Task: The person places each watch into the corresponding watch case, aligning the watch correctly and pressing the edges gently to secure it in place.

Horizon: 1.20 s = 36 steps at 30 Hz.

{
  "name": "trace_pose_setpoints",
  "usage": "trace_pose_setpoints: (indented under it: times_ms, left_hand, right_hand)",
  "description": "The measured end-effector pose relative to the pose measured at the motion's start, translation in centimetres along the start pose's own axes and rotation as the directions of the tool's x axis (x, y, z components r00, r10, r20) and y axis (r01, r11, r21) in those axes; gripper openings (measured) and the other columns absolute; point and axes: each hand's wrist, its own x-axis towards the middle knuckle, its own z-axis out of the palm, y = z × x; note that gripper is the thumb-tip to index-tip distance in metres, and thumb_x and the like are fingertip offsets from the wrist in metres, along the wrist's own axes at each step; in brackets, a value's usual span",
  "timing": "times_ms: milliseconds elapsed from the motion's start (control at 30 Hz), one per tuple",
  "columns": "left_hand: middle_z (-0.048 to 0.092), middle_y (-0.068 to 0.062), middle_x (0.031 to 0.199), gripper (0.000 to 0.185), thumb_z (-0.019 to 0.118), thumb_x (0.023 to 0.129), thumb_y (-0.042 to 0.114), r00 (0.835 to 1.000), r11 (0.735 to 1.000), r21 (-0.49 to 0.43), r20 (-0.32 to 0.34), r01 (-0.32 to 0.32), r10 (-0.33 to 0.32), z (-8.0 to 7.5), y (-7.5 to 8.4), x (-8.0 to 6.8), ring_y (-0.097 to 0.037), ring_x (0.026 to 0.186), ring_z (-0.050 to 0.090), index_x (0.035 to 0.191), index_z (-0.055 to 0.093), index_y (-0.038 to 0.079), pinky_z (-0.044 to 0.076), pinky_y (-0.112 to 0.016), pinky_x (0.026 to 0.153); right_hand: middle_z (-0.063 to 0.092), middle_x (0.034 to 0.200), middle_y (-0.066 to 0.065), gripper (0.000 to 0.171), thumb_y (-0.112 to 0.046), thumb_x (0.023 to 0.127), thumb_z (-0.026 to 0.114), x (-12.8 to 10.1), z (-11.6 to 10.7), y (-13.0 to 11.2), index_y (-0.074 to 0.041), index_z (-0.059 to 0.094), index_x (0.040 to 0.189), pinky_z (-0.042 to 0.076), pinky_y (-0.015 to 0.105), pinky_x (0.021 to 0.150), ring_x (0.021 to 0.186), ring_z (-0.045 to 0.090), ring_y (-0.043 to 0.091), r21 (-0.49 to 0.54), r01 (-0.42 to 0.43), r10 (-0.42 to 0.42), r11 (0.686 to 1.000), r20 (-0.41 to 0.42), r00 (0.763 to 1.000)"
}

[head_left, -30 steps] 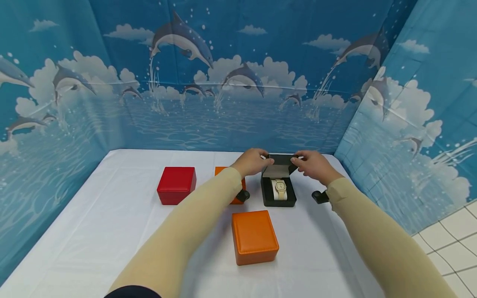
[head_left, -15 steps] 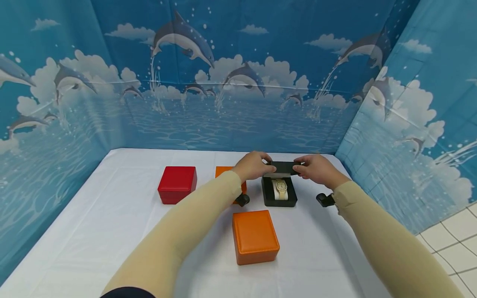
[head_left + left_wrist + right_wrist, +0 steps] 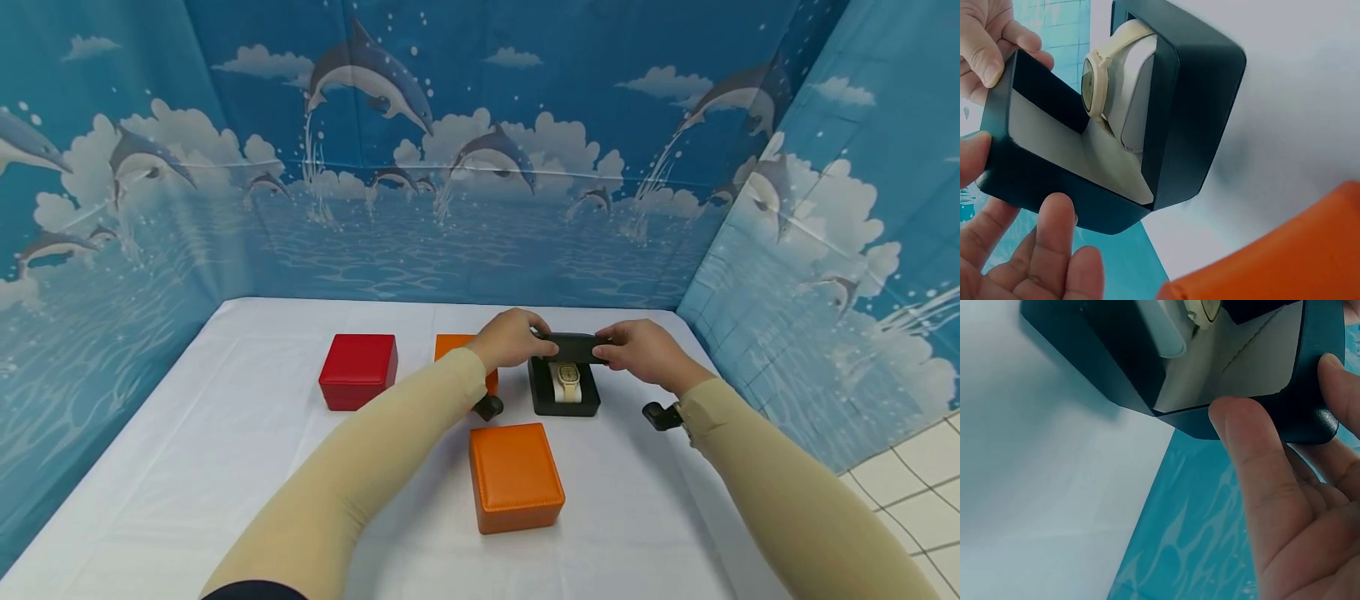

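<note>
A black watch box (image 3: 544, 408) stands at the right of the table with its hinged lid (image 3: 576, 347) partly lowered. Inside, a gold watch (image 3: 568, 381) is wrapped on a pale cushion (image 3: 1135, 94). My left hand (image 3: 513, 337) pinches the lid's left corner between thumb and fingers. At the opposite corner, my right hand (image 3: 643, 353) grips the lid in the same way, with a finger along its side in the right wrist view. The lid's grey lining (image 3: 1054, 137) shows in both wrist views.
In front of the black box sits an orange box (image 3: 517, 475). A second orange box (image 3: 448, 345) is partly hidden behind my left forearm. Further left is a red box (image 3: 358, 371). A dolphin-print curtain (image 3: 465, 233) hangs behind the white table (image 3: 187, 467).
Both hands have tipped the black lid forward and down, from nearly upright to hanging over the watch. The other boxes have stayed in place.
</note>
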Motion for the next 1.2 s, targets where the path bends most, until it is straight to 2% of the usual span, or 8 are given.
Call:
trace_pose_setpoints:
  times_ms: [267,567,933,1200]
  left_hand:
    - [0.072,-0.002,0.128,0.038,0.077,0.097,0.039,1.0,1.0,0.002,0.01,0.001,-0.001,0.5,0.0,-0.1,-0.018,0.105,0.065,0.127,0.074,0.017,0.059,-0.038,0.096]
    - [0.075,0.0,0.118,0.032,0.079,0.096,0.035,0.999,1.0,0.021,0.048,0.004,-0.005,0.9,0.3,-0.9,-0.015,0.099,0.067,0.122,0.076,0.016,0.059,-0.035,0.093]
    - [0.069,-0.005,0.139,0.051,0.081,0.094,0.032,0.991,0.995,0.095,0.13,0.03,-0.042,1.0,0.5,-1.2,-0.02,0.116,0.068,0.139,0.068,0.011,0.057,-0.039,0.104]
    - [0.07,-0.004,0.136,0.042,0.079,0.095,0.027,0.984,0.984,0.175,0.175,0.01,-0.041,1.4,0.4,-0.8,-0.021,0.121,0.065,0.134,0.071,0.012,0.057,-0.036,0.103]
  right_hand:
    - [0.07,0.133,0.023,0.058,-0.034,0.104,0.068,-0.4,0.7,0.8,-0.001,0.056,0.149,0.058,0.053,0.097,0.109,0.074,0.032,0.028,0.02,-0.02,0.999,-0.007,1.0]
    - [0.077,0.12,0.015,0.059,-0.033,0.1,0.072,-1.0,1.5,1.3,0.0,0.059,0.146,0.061,0.05,0.094,0.104,0.073,0.027,0.023,0.028,-0.028,0.999,-0.009,1.0]
    - [0.075,0.124,0.017,0.054,-0.03,0.097,0.077,-1.4,2.4,1.8,-0.001,0.064,0.141,0.061,0.049,0.096,0.108,0.072,0.027,0.016,0.032,-0.032,0.999,-0.001,0.999]
    - [0.073,0.128,0.019,0.051,-0.027,0.095,0.078,-1.2,3.1,2.3,0.0,0.067,0.136,0.062,0.045,0.092,0.112,0.07,0.031,-0.006,0.046,-0.046,0.999,0.009,0.999]
